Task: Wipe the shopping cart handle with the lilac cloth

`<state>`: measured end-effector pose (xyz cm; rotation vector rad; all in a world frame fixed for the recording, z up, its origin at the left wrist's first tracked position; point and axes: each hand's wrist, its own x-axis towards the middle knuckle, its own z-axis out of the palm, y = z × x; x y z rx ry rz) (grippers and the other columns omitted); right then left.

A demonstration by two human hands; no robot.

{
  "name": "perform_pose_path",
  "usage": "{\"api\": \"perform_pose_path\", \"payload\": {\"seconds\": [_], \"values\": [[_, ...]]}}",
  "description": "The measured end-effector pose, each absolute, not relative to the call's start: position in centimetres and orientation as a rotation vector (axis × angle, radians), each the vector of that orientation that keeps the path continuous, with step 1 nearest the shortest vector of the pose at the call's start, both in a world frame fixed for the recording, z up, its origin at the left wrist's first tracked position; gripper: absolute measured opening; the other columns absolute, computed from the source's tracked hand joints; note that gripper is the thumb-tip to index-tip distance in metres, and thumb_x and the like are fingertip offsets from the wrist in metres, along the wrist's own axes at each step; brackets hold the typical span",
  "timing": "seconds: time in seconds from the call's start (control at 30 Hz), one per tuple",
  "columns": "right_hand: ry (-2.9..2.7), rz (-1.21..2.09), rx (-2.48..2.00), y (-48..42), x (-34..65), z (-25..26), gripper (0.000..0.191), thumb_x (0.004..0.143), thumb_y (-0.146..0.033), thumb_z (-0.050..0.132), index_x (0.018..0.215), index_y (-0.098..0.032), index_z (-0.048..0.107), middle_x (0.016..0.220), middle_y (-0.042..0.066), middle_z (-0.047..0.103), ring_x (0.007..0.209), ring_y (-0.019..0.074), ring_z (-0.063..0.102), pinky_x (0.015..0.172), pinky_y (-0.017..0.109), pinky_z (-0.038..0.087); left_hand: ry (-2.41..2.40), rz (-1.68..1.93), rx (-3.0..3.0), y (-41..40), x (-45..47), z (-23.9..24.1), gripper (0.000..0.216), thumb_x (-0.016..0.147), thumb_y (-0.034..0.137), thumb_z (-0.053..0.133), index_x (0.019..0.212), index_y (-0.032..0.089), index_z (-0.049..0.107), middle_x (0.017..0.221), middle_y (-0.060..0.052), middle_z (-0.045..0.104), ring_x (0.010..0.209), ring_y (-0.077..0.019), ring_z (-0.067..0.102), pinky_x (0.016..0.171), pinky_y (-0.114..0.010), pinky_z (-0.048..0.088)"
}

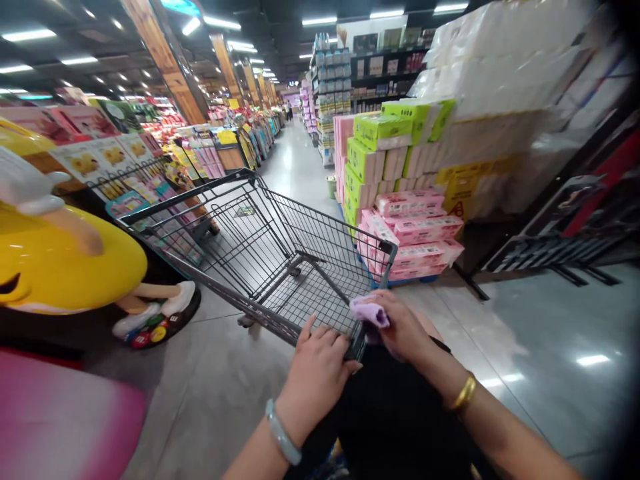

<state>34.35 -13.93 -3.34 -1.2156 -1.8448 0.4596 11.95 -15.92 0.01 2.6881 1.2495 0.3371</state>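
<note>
As gripped: both hands (360,347) (cart handle (350,343)).

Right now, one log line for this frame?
left hand: on cart handle | right hand: holding purple cloth at handle | basket: nothing visible | stacked tissue packs right
</note>
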Motion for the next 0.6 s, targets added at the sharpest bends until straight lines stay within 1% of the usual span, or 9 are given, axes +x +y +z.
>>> {"api": "perform_pose_path", "payload": {"seconds": [0.03, 0.07, 0.13, 0.17, 0.23, 0.33, 0.47, 0.53, 0.6], "values": [[-1.879, 0.487, -1.236, -14.4, 33.9, -3.2, 0.046, 0.079, -0.008, 0.061, 0.12, -0.027, 0.07, 0.123, 0.008, 0.067, 0.123, 0.0252, 0.057, 0.106, 0.044, 0.048, 1.253, 0.328, 2.696, -15.8, 11.5, -0.1, 0.021, 0.09, 0.04, 0.069, 0.105, 0.025, 0.065, 0.102, 0.0, 0.069, 0.105, -0.0219, 0.06, 0.12, -0.051, 0.021], [-1.904, 0.501, -1.26, -14.8, 33.5, -3.1, 0.047, 0.078, -0.009, 0.063, 0.121, -0.027, 0.07, 0.127, 0.008, 0.065, 0.125, 0.0259, 0.056, 0.107, 0.044, 0.048, 1.258, 0.313, 2.704, -15.7, 11.2, -0.3, 0.017, 0.091, 0.039, 0.067, 0.099, 0.024, 0.065, 0.099, 0.0, 0.068, 0.102, -0.0218, 0.059, 0.117, -0.05, 0.025], [-1.914, 0.494, -1.305, -15.1, 33.0, -3.0, 0.047, 0.077, -0.01, 0.065, 0.12, -0.028, 0.07, 0.13, 0.009, 0.062, 0.124, 0.0263, 0.057, 0.106, 0.044, 0.048, 1.272, 0.29, 2.721, -15.5, 11.3, -0.9, 0.016, 0.093, 0.038, 0.064, 0.092, 0.023, 0.063, 0.094, -0.001, 0.067, 0.096, -0.022, 0.057, 0.106, -0.047, 0.035], [-1.904, 0.484, -1.319, -15.0, 32.9, -2.9, 0.045, 0.078, -0.009, 0.063, 0.118, -0.028, 0.071, 0.129, 0.009, 0.061, 0.121, 0.0258, 0.059, 0.104, 0.044, 0.049, 1.279, 0.288, 2.731, -15.3, 11.6, -1.2, 0.017, 0.094, 0.039, 0.063, 0.092, 0.022, 0.062, 0.093, -0.002, 0.066, 0.094, -0.0222, 0.057, 0.1, -0.046, 0.038], [-1.872, 0.446, -1.348, -14.5, 32.9, -2.8, 0.043, 0.08, -0.007, 0.059, 0.115, -0.027, 0.072, 0.125, 0.009, 0.062, 0.116, 0.0249, 0.061, 0.102, 0.043, 0.05, 1.301, 0.317, 2.751, -14.8, 12.6, -1.9, 0.019, 0.095, 0.041, 0.06, 0.091, 0.022, 0.061, 0.091, -0.002, 0.066, 0.092, -0.0225, 0.056, 0.092, -0.045, 0.039], [-1.868, 0.373, -1.38, -13.9, 33.0, -2.5, 0.041, 0.079, -0.007, 0.059, 0.112, -0.026, 0.073, 0.124, 0.009, 0.063, 0.114, 0.0255, 0.061, 0.101, 0.043, 0.05, 1.314, 0.41, 2.772, -13.9, 14.5, -3.0, 0.016, 0.098, 0.037, 0.055, 0.095, 0.023, 0.063, 0.092, -0.003, 0.067, 0.092, -0.0227, 0.056, 0.087, -0.044, 0.038], [-1.911, 0.337, -1.374, -13.7, 33.8, -2.4, 0.044, 0.077, -0.005, 0.058, 0.113, -0.025, 0.072, 0.126, 0.008, 0.063, 0.116, 0.0255, 0.06, 0.101, 0.042, 0.049, 1.24, 0.456, 2.81, -12.6, 17.0, -3.8, 0.014, 0.097, 0.025, 0.052, 0.101, 0.024, 0.065, 0.102, -0.005, 0.068, 0.097, -0.0236, 0.056, 0.085, -0.043, 0.038], [-1.896, 0.281, -1.43, -13.2, 34.7, -2.4, 0.042, 0.079, -0.005, 0.056, 0.112, -0.023, 0.073, 0.124, 0.009, 0.065, 0.116, 0.0258, 0.06, 0.102, 0.042, 0.049, 1.176, 0.453, 2.841, -11.8, 18.1, -3.6, 0.016, 0.096, 0.022, 0.052, 0.106, 0.022, 0.064, 0.106, -0.007, 0.067, 0.099, -0.0236, 0.056, 0.088, -0.042, 0.04], [-1.878, 0.188, -1.528, -12.4, 35.5, -2.2, 0.039, 0.081, -0.005, 0.053, 0.109, -0.022, 0.073, 0.121, 0.01, 0.066, 0.114, 0.0262, 0.06, 0.101, 0.042, 0.048, 1.074, 0.453, 2.88, -10.9, 18.8, -2.9, 0.02, 0.095, 0.018, 0.051, 0.111, 0.018, 0.063, 0.109, -0.008, 0.066, 0.102, -0.0227, 0.056, 0.094, -0.039, 0.042]]}}
